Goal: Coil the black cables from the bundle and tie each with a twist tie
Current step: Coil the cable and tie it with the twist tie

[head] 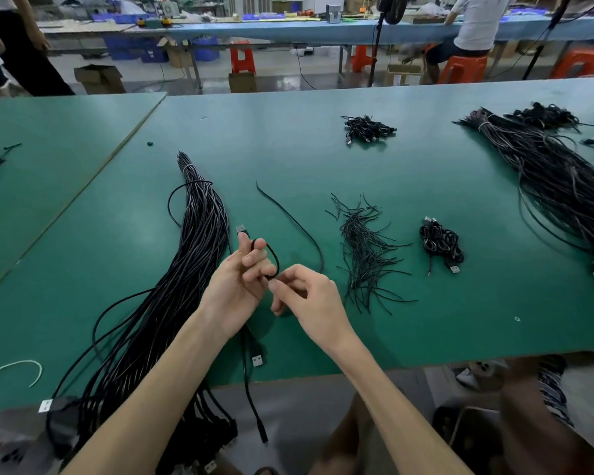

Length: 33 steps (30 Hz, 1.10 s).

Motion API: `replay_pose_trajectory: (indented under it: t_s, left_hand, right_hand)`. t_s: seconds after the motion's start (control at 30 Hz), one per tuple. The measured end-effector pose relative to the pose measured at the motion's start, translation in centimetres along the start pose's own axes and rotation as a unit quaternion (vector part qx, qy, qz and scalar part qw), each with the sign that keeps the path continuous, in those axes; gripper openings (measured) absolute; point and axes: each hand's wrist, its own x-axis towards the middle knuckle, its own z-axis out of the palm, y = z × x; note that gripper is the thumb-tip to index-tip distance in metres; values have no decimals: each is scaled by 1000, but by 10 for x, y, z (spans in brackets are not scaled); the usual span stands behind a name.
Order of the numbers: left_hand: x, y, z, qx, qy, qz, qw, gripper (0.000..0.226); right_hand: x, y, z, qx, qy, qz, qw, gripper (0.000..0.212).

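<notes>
Above the green bench (288, 159), the left hand (235, 286) curls its fingers through a small loop of thin black cable (275, 258), the right hand (309, 296) pinches the loop's near side, and the loose tail (299, 228) stretches away to the far right, nearer the right hand.

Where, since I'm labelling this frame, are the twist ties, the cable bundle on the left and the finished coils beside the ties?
twist ties (362, 255): head view, middle of the loose pile.
cable bundle (203, 234): head view, mid-length of the strands.
finished coils (441, 243): head view, centre of the small heap.
</notes>
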Motion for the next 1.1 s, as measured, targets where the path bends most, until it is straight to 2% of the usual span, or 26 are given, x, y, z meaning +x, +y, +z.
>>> replay_pose_trajectory:
  t_s: [0.07, 0.17, 0.23, 0.27, 0.33, 0.4, 0.5, 0.53, 0.57, 0.67, 0.73, 0.8, 0.83, 0.9, 1.0, 1.03, 1.1]
  left_hand:
    - [-2, 5, -1, -40, -25, 1, 999, 37]
    - [-6, 15, -7, -35, -11, 37, 999, 44]
    - [-7, 16, -9, 69, 20, 87, 994, 47]
    - [-8, 14, -8, 169, 31, 124, 977, 47]
    - [-12, 2, -6, 377, 20, 201, 904, 47]
    - [-13, -9, -8, 536, -14, 250, 806, 46]
    - [-12, -16, -12, 750, -52, 285, 595, 30]
    - [-12, -17, -10, 784, -53, 283, 550, 28]
    - [-13, -19, -7, 799, -46, 282, 529, 29]
    - [-14, -19, -2, 809, 7, 305, 502, 23]
    - [-14, -17, -3, 802, 59, 303, 511, 17]
    - [-12, -18, -2, 781, 91, 281, 550, 23]
    - [-12, -18, -1, 755, 90, 272, 589, 26]
    - [-12, -17, 0, 672, 72, 257, 690, 28]
    - [-9, -12, -3, 443, 31, 188, 876, 36]
    - [-9, -11, -2, 354, 18, 157, 922, 40]
    - [-8, -7, 0, 208, 19, 127, 970, 44]
  right_hand:
    - [0, -1, 0, -33, -10, 3, 999, 17]
    - [-1, -2, -1, -78, -5, 4, 997, 21]
    - [-1, -2, -1, -95, 10, 7, 995, 21]
    - [-1, -3, 0, -103, 19, 9, 994, 21]
    - [0, -4, 1, -109, 42, 12, 993, 20]
    - [1, -3, -1, -83, 71, 17, 994, 17]
    - [1, -2, -6, -37, 105, 30, 993, 13]
    - [1, -1, -7, -30, 113, 32, 993, 13]
    - [1, -1, -7, -21, 121, 31, 992, 12]
    - [1, -3, -6, 23, 130, 15, 991, 11]
    - [0, -3, -6, 43, 109, 2, 993, 10]
    - [0, -4, -7, 51, 75, -8, 996, 7]
    - [0, -4, -6, 53, 60, -11, 997, 5]
    - [0, -4, -6, 48, 37, -12, 998, 2]
    - [1, -3, -3, 12, 6, -16, 1000, 9]
    - [1, -2, -2, -2, -2, -18, 1000, 13]
    - [1, -2, 0, -20, -10, -15, 1000, 18]
